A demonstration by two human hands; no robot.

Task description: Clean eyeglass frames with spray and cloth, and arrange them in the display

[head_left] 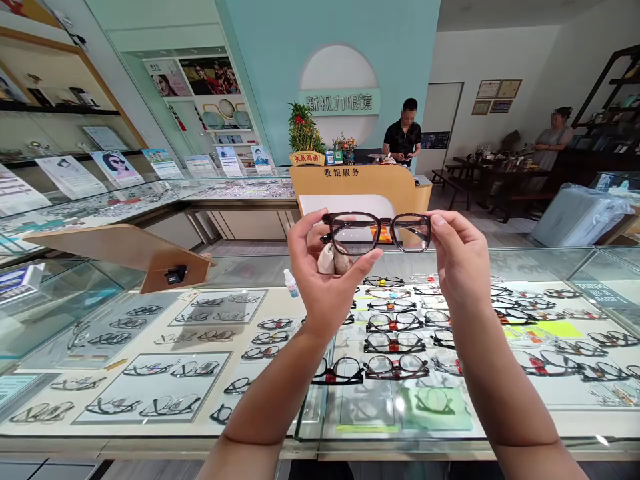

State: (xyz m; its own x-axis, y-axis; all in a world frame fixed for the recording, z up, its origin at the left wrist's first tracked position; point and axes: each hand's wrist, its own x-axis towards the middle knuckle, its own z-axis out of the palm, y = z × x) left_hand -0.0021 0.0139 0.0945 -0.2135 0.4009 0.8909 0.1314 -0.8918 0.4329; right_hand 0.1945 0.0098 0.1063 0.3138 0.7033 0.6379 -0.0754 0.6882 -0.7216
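A pair of dark tortoiseshell eyeglasses (376,233) with clear lenses is raised level in front of me, its temples pointing away from me. My left hand (330,273) pinches the frame's left end, and a crumpled beige lens cloth (333,260) sits against that hand's fingers. My right hand (460,260) grips the frame's right end between thumb and fingers. A small white dropper bottle (291,283) with a blue cap stands on the display below and left of my left hand.
Below my arms lies a glass display counter (400,443) with rows of eyeglass frames on pale trays. A tilted wooden sign stand (165,257) is at the left. A person (404,133) stands behind the cashier desk (357,190), and another (553,143) stands at the back right.
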